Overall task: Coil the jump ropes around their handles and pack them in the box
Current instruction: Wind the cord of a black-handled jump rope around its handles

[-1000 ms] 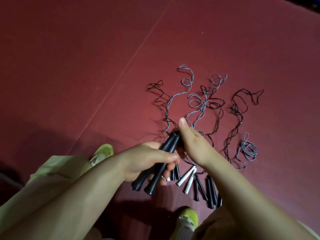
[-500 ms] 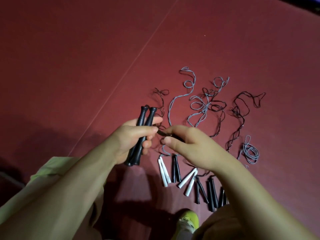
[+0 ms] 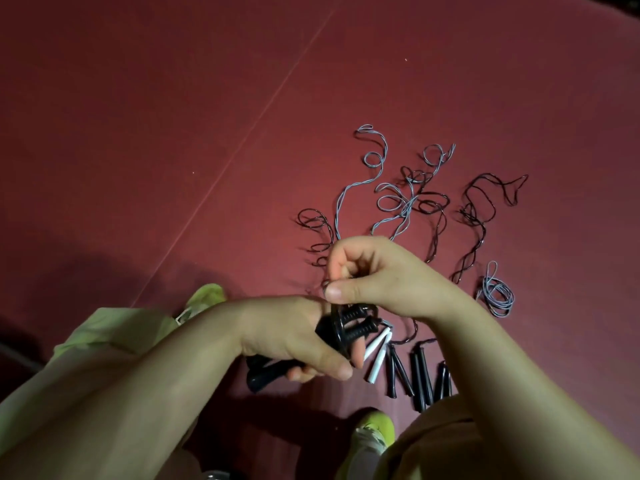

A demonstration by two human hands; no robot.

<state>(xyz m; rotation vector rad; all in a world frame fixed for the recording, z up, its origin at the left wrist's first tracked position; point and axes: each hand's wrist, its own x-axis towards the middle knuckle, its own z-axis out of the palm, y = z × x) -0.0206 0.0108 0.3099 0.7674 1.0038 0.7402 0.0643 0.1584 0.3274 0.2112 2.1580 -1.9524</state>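
Head view: I count two hands, both busy. The left hand (image 3: 294,337) grips two black handles (image 3: 341,329) held side by side, their ends poking out both sides of the fist. Just above it, the right hand (image 3: 384,275) pinches a black rope (image 3: 317,233) between thumb and curled fingers, right over the handles.

On the floor beyond the hands, I see one pair of white handles (image 3: 377,355), then about three pairs of black floor handles (image 3: 420,379), partly hidden by my right arm. Loose ropes (image 3: 398,199), some grey and some black, trail away from them, and one small grey coil (image 3: 498,296) lies farthest right.

Two yellow-green shoes (image 3: 204,299) stand on the dark red mat (image 3: 138,133), crossed by one thin seam (image 3: 242,133).
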